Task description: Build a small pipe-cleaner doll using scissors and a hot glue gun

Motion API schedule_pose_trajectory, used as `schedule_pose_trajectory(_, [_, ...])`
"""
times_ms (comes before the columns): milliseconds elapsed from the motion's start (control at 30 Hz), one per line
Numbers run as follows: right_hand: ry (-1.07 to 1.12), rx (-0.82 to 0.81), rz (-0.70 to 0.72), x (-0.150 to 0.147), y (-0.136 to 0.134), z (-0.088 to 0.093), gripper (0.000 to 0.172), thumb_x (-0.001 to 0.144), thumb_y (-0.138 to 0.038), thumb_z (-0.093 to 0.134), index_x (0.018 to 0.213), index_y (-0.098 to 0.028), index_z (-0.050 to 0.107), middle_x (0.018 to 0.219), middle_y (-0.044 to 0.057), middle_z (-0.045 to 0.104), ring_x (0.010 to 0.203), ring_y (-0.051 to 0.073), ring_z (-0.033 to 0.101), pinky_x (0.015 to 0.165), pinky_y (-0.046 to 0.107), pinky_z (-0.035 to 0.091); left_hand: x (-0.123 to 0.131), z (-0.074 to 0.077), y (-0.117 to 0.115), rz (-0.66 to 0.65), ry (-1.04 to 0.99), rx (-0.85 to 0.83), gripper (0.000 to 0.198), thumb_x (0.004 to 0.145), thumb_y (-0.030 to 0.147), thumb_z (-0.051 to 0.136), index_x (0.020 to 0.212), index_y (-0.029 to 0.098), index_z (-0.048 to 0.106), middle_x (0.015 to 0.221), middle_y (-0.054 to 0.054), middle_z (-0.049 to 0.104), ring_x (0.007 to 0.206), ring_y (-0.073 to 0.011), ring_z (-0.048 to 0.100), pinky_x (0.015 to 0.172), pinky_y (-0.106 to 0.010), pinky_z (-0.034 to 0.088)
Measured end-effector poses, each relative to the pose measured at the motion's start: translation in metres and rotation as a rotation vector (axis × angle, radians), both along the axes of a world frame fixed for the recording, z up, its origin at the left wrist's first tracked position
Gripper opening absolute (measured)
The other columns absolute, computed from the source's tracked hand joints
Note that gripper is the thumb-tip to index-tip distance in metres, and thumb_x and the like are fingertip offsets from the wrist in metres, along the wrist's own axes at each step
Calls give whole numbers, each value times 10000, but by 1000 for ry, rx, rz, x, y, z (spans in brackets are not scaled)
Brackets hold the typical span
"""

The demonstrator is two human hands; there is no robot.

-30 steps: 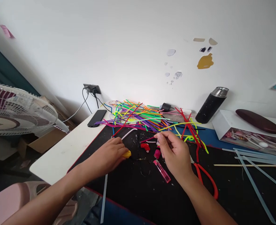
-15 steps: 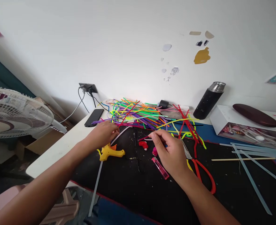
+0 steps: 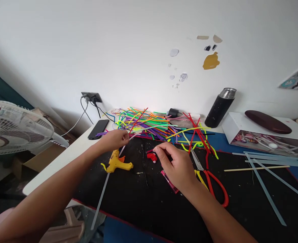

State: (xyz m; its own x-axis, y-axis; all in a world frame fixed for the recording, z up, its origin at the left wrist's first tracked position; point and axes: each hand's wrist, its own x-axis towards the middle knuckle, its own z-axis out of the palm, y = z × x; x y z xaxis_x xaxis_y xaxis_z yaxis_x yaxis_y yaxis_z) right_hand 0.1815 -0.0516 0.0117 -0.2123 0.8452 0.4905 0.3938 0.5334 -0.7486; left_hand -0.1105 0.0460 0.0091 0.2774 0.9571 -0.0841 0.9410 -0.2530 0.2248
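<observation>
On the black mat [image 3: 164, 209], just before the bright pile of pipe cleaners [image 3: 151, 123], we have both hands closed on small work. Our left hand [image 3: 115, 139], above the yellow glue gun [image 3: 118, 163], pinches a pale stem [image 3: 135, 135] at the pile's near edge; we judge it best drawn out along its length, slowly, so its neighbours do not tangle and follow. Our right hand [image 3: 175, 165] pinches a thin pink stem [image 3: 149, 151] just beside the small red piece [image 3: 151, 157]; a low, steady grip should hold it true, fingertips well clear of the gun's nozzle.
</observation>
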Motion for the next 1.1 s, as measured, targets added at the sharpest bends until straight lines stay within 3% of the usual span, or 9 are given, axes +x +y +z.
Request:
schedule_pose_trajectory(233, [1, 33, -7, -1, 0, -2, 232, 1063, -323, 556, 919, -214, 702, 705, -21, 698, 601, 126, 636, 604, 230, 435, -1, 5, 1, 54, -266, -59, 179, 919, 421, 442, 868, 264, 511, 814, -15, 812, 738, -229, 740, 658, -313, 501])
schedule_pose_trajectory(333, [-8, 42, 9, -1, -1, -3, 241, 1067, -325, 553, 916, -213, 705, 674, -25, 675, 572, 122, 615, 580, 230, 419, -1, 9, -1, 45, -313, -77, 184, 913, 444, 472, 882, 267, 513, 749, -4, 801, 713, -236, 741, 666, -319, 505])
schedule_pose_trajectory(600, [9, 8, 18, -1, -1, -1, 244, 1072, -324, 538, 920, -218, 697, 749, 5, 735, 632, 143, 666, 642, 239, 456, -2, 32, -14, 60, -323, -13, 184, 889, 441, 539, 881, 260, 565, 727, 21, 790, 666, -215, 691, 634, -291, 471])
schedule_pose_trajectory(900, [-8, 4, 33, -2, -3, -2, 257, 1076, -338, 530, 915, -222, 695, 697, -7, 702, 585, 138, 628, 595, 241, 423, -22, 34, -20, 179, -413, 120, 252, 905, 492, 562, 914, 243, 599, 738, 18, 789, 597, -178, 625, 604, -274, 436])
schedule_pose_trajectory(1100, [-18, 7, 46, -3, -3, -2, 260, 1079, -332, 526, 921, -218, 698, 721, -2, 720, 622, 141, 659, 631, 239, 443, -19, 43, -20, 211, -534, 207, 244, 909, 466, 598, 946, 225, 598, 787, -2, 786, 695, -185, 662, 662, -274, 459])
